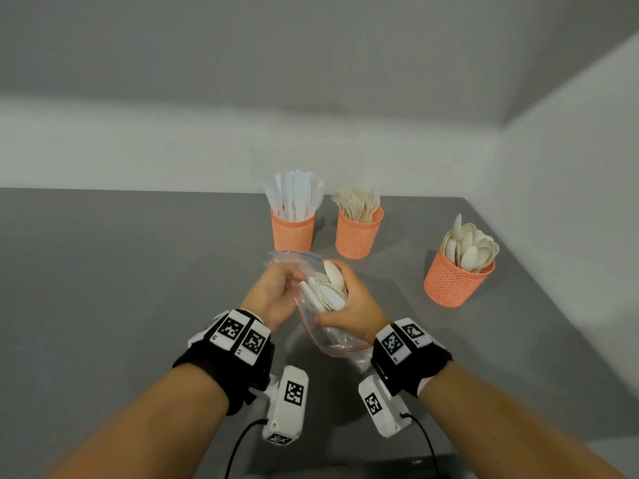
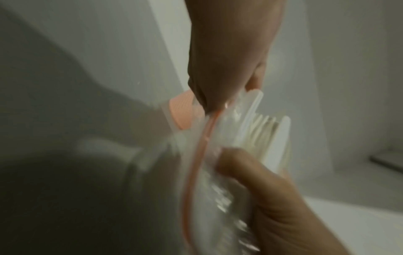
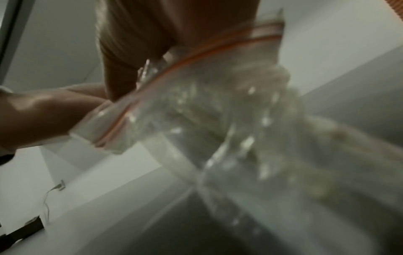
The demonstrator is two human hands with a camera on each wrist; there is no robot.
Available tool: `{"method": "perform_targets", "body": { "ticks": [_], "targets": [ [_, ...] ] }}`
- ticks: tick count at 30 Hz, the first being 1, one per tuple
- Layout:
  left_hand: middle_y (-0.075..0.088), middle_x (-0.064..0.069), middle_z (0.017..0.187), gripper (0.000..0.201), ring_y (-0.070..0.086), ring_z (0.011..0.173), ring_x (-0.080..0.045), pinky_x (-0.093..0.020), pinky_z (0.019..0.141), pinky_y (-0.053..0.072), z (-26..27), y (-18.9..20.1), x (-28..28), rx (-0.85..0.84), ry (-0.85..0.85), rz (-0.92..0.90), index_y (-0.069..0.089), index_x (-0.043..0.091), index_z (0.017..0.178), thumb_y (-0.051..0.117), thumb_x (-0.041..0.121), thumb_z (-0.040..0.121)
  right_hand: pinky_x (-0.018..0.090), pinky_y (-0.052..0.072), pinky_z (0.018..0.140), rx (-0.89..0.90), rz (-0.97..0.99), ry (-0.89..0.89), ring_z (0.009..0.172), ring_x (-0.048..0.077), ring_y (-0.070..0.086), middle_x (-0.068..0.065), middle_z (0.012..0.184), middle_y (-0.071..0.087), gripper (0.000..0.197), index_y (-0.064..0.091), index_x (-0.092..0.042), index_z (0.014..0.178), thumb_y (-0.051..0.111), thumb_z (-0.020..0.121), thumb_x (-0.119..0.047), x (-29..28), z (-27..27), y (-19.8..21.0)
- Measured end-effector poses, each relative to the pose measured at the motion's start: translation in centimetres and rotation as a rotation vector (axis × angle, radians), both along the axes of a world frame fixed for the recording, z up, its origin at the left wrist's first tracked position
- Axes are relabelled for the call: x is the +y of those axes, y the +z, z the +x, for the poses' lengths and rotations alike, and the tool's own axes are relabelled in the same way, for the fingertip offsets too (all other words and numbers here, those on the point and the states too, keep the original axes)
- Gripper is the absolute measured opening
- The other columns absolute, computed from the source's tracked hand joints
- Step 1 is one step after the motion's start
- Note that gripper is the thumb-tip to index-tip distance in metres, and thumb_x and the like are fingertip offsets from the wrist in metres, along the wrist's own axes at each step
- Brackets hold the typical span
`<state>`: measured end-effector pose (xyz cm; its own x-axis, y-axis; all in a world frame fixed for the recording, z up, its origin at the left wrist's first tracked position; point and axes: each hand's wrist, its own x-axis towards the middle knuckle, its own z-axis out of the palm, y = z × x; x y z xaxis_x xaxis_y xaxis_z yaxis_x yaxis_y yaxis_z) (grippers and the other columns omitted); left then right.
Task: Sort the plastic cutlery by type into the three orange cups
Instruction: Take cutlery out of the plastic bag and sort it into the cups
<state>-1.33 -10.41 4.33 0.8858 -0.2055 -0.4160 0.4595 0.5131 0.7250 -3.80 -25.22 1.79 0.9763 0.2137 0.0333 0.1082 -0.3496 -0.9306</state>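
Right hand (image 1: 359,305) wraps its fingers round a clear plastic zip bag (image 1: 332,340) with a red seal strip, bunching white plastic spoons (image 1: 328,288) inside it. Left hand (image 1: 276,295) pinches the bag's open mouth, fingers curled on the film. Bag held above the grey tabletop (image 1: 121,271).

Beyond the bag: orange mesh cup of white knives (image 1: 293,231), closest. Right of it, orange mesh cup of cream forks (image 1: 358,236). Further right of the bag, well apart, orange mesh cup of white spoons (image 1: 454,281). All three upright.
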Motion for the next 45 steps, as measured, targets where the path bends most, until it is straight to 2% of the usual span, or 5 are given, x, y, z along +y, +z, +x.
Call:
{"method": "perform_targets", "body": {
  "ticks": [6, 17, 28, 36, 45],
  "targets": [
    [0.068, -0.021, 0.102, 0.030, 0.067, 0.088, -0.030, -0.037, 0.075, 0.057, 0.3, -0.3, 0.4, -0.085, -0.188, 0.410, 0.059, -0.006, 0.114, 0.052, -0.008, 0.085, 0.007, 0.041, 0.083, -0.094, -0.063, 0.030, 0.102, -0.006, 0.051, -0.022, 0.109, 0.049, 0.080, 0.039, -0.030, 0.124, 0.073, 0.053, -0.020, -0.7, -0.1, 0.0],
    [0.060, -0.029, 0.115, 0.037, 0.061, 0.097, -0.036, -0.045, 0.076, 0.050, 1.0, -0.8, -0.5, 0.169, -0.028, 0.019, 0.048, -0.012, 0.123, 0.033, -0.003, 0.090, 0.034, 0.049, 0.095, -0.082, 0.090, -0.056, 0.114, 0.016, 0.054, 0.001, 0.121, 0.053, 0.089, 0.038, -0.025, 0.127, 0.079, 0.049, -0.028, -0.6, 0.2, -1.1],
    [0.055, -0.027, 0.128, 0.041, 0.057, 0.112, -0.037, -0.045, 0.081, 0.050, 0.5, -0.6, -1.1, 0.185, -0.196, -0.095, 0.043, -0.002, 0.133, 0.028, 0.016, 0.099, 0.023, 0.050, 0.091, -0.055, 0.096, 0.029, 0.107, 0.002, 0.057, -0.005, 0.114, 0.057, 0.078, 0.043, -0.032, 0.120, 0.084, 0.053, -0.027, -0.8, 0.5, -0.5],
    [0.073, -0.018, 0.079, 0.035, 0.068, 0.081, -0.028, -0.039, 0.070, 0.052, 0.1, 0.2, -1.4, 0.060, -0.111, -0.109, 0.057, -0.005, 0.098, 0.024, 0.006, 0.095, 0.008, 0.047, 0.076, 0.006, 0.204, 0.015, 0.090, -0.015, 0.056, -0.010, 0.104, 0.056, 0.076, 0.043, -0.016, 0.124, 0.074, 0.056, -0.004, -1.9, 1.3, 0.0],
    [0.063, -0.023, 0.108, 0.037, 0.060, 0.103, -0.033, -0.044, 0.089, 0.048, 0.9, 0.0, -2.1, 0.080, -0.001, -0.140, 0.051, -0.005, 0.121, 0.030, 0.014, 0.097, 0.004, 0.046, 0.076, -0.016, 0.187, 0.035, 0.090, -0.017, 0.055, -0.013, 0.105, 0.055, 0.073, 0.040, -0.022, 0.121, 0.073, 0.058, -0.008, -1.1, 0.9, 0.1]
  ]
}}
